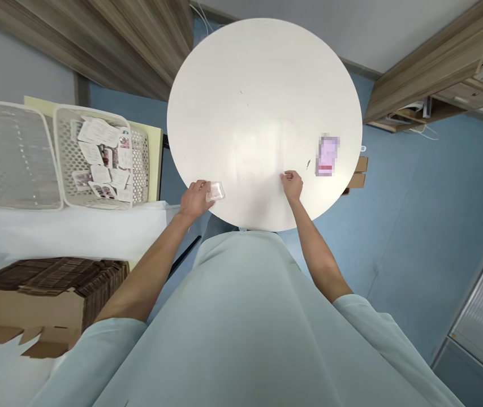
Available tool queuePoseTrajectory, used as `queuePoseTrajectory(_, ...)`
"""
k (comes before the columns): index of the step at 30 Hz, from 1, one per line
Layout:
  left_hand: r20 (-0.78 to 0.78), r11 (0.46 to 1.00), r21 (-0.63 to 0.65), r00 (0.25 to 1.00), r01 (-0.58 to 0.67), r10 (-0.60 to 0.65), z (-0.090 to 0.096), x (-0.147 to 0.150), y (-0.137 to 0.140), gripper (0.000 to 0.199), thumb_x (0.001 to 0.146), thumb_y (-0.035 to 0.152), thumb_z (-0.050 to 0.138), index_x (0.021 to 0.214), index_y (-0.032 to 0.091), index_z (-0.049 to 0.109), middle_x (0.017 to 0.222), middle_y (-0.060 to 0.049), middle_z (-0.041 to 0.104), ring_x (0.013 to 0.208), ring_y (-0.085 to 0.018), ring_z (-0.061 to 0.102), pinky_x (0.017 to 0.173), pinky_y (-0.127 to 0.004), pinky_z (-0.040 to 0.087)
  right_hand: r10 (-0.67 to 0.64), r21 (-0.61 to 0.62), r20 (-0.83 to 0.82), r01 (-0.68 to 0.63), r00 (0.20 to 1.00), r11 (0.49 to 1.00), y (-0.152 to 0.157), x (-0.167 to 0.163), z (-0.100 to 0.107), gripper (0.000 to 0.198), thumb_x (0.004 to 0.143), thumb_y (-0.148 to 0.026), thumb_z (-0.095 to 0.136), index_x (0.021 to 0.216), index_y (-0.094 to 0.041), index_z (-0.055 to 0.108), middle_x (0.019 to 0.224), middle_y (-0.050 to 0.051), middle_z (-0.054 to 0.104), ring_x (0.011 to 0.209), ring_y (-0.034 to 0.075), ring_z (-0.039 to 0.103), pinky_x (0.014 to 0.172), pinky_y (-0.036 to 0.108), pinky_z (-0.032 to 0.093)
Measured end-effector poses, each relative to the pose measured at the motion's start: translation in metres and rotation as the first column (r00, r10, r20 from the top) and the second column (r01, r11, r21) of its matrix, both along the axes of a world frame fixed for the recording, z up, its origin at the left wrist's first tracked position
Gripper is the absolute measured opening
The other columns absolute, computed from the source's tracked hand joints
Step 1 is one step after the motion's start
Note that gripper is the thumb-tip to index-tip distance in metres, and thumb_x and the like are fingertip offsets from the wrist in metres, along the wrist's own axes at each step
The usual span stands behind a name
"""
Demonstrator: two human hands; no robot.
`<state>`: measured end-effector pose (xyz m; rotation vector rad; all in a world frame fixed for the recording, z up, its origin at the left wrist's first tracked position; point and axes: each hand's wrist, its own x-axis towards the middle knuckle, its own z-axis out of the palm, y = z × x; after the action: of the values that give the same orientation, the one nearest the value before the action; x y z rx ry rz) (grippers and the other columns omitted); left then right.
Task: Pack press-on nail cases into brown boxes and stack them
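At the near left edge of the round white table (pixel 262 73), my left hand (pixel 196 199) is closed on a small clear plastic box (pixel 215 191) with something pale pink inside. The box is at the tabletop; whether it rests on it I cannot tell. Over the near right part of the table is my right hand (pixel 292 183), its fingers curled in and thumb against them. Anything between those fingertips is too small or hidden to make out. To the right of that hand lies a pixelated pinkish-purple rectangular item (pixel 327 155).
Left of the table, a white perforated basket (pixel 65 164) holds several small packs, beside a second white basket (pixel 16 155). A cardboard box (pixel 29 308) of stacked brown pieces stands lower left. Wooden cabinets (pixel 440 62) are at right. A small dark mark (pixel 308 164) is on the table.
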<state>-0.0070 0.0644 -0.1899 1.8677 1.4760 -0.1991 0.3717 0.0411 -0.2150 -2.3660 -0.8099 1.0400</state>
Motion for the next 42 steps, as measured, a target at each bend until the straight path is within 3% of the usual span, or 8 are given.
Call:
queuePoseTrajectory(4,0.125,0.999,0.028,0.992,-0.033,0.029,0.002,0.034,-0.01,0.073,0.085,0.034,0.077,0.155,0.019,0.061,0.16,-0.02,0.057,0.146,-0.048,0.051,0.12,-0.06,0.049,-0.019,-0.001,-0.002,0.019,1.0,1.0,-0.026,0.001,0.004,0.026,0.095,-0.037,0.069,0.115,-0.021,0.072,0.109,0.01,0.083,0.101,0.026,0.076,0.099,0.04,0.058)
queuePoseTrajectory(11,0.353,0.999,0.0,0.934,0.054,-0.051,-0.011,0.107,-0.028,0.072,0.081,0.025,0.078,0.151,0.018,0.065,0.159,-0.021,0.059,0.15,-0.048,0.049,0.129,-0.062,0.041,-0.025,-0.07,-0.032,0.023,0.999,0.997,-0.084,-0.005,0.011,0.028,0.097,-0.039,0.07,0.117,-0.02,0.073,0.109,0.01,0.083,0.102,0.025,0.077,0.098,0.038,0.059)
queuePoseTrajectory(19,0.16,0.96,0.08,0.947,0.269,-0.279,-0.025,0.123,-0.038,0.07,0.088,0.019,0.067,0.157,0.012,0.057,0.161,-0.025,0.055,0.154,-0.044,0.048,0.126,-0.059,0.048,0.006,-0.132,-0.063,-0.014,0.998,0.991,-0.12,-0.01,0.018,0.017,0.102,-0.036,0.065,0.107,-0.023,0.074,0.11,0.008,0.084,0.103,0.024,0.078,0.094,0.035,0.059)
queuePoseTrajectory(26,0.119,0.954,0.096,0.948,0.285,-0.295,-0.027,0.123,-0.04,0.07,0.09,0.022,0.068,0.159,0.015,0.054,0.16,-0.024,0.055,0.152,-0.044,0.049,0.117,-0.059,0.056,0.194,-0.033,-0.051,-0.196,0.98,0.98,-0.122,-0.023,0.033,0.015,0.108,-0.032,0.058,0.102,-0.024,0.07,0.108,0.007,0.081,0.097,0.022,0.075,0.091,0.035,0.059)
queuePoseTrajectory(32,0.109,0.958,0.086,0.953,0.275,-0.284,-0.027,0.125,-0.04,0.07,0.091,0.024,0.072,0.158,0.015,0.054,0.162,-0.023,0.054,0.152,-0.044,0.051,0.118,-0.057,0.056,0.511,0.099,0.024,-0.51,0.86,0.854,-0.111,-0.057,0.043,0.015,0.111,-0.028,0.055,0.108,-0.023,0.07,0.125,0.01,0.07,0.112,0.023,0.069,0.088,0.034,0.058)
queuePoseTrajectory(36,0.179,0.981,0.087,0.966,0.172,-0.185,-0.025,0.118,-0.042,0.065,0.096,0.029,0.071,0.158,0.018,0.056,0.166,-0.019,0.056,0.151,-0.039,0.055,0.12,-0.052,0.055,0.622,0.074,0.049,-0.624,0.781,0.778,-0.098,-0.079,0.039,0.017,0.114,-0.026,0.054,0.111,-0.022,0.071,0.127,0.011,0.067,0.116,0.026,0.066,0.087,0.035,0.057)
queuePoseTrajectory(39,0.228,0.996,0.059,0.973,-0.062,0.047,-0.024,0.109,-0.046,0.05,0.106,0.032,0.059,0.154,0.017,0.061,0.161,-0.018,0.062,0.136,-0.033,0.068,0.116,-0.046,0.057,0.682,0.036,0.036,-0.683,0.731,0.73,-0.087,-0.092,0.033,0.018,0.115,-0.026,0.053,0.112,-0.021,0.071,0.126,0.012,0.067,0.119,0.027,0.065,0.089,0.036,0.058)
queuePoseTrajectory(42,0.246,0.961,-0.051,0.929,-0.271,0.275,-0.025,0.103,-0.052,0.039,0.111,0.035,0.05,0.14,0.018,0.07,0.144,-0.015,0.075,0.114,-0.028,0.078,0.108,-0.042,0.059,0.738,-0.001,0.018,-0.738,0.674,0.674,-0.08,-0.102,0.027,0.02,0.115,-0.024,0.052,0.111,-0.022,0.071,0.124,0.013,0.069,0.122,0.029,0.065,0.093,0.039,0.059)
